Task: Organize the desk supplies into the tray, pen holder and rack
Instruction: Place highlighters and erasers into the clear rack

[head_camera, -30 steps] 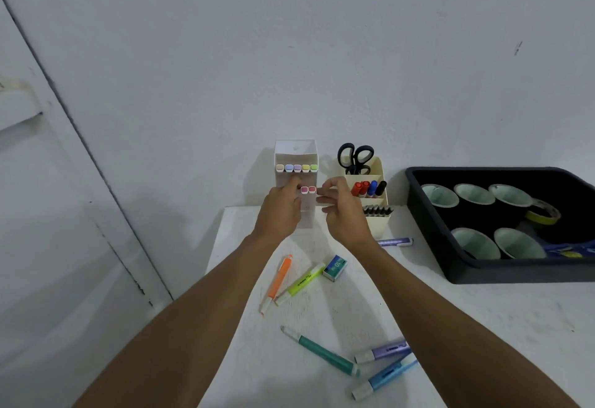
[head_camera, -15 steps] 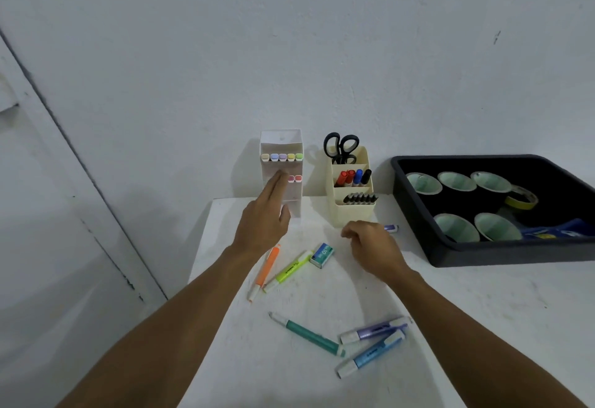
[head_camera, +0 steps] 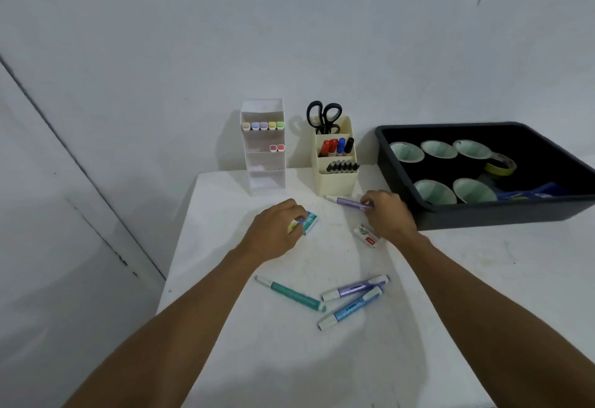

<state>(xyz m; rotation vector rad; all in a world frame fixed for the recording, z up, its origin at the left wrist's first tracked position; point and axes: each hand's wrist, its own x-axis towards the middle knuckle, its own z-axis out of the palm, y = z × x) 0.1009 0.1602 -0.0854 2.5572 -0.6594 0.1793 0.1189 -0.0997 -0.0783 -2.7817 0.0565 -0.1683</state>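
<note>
Looking down on the white tabletop [head_camera: 418, 327], we see both bare hands working near its far edge. The left hand [head_camera: 273, 233] is curled over a small teal-and-white boxed eraser [head_camera: 309, 222], its fingers touching the eraser's near end; a yellow-green tip shows under the fingers, and we cannot tell whether anything is truly gripped. The right hand [head_camera: 388, 217] pinches one end of a slim lilac highlighter pen [head_camera: 349, 202], which lies just in front of the cream plastic pen holder [head_camera: 336, 179]. A small white eraser with red print [head_camera: 368, 235] lies partly under that wrist.

Against the wall stand the translucent white tiered rack [head_camera: 266, 179], with five pastel marker caps in its top tier and two pink caps one tier down, and the pen holder, which carries black-handled scissors [head_camera: 323, 116], red, blue and black markers, and a front row of dark pens. To the right, the black plastic tray [head_camera: 502, 214] contains five pale green rolls, a yellow tape roll [head_camera: 500, 165] and blue items that are too unclear to name.

Nearer to us lie a teal highlighter [head_camera: 291, 293], a lilac highlighter [head_camera: 355, 287] and a blue highlighter [head_camera: 349, 312], the last two touching.
</note>
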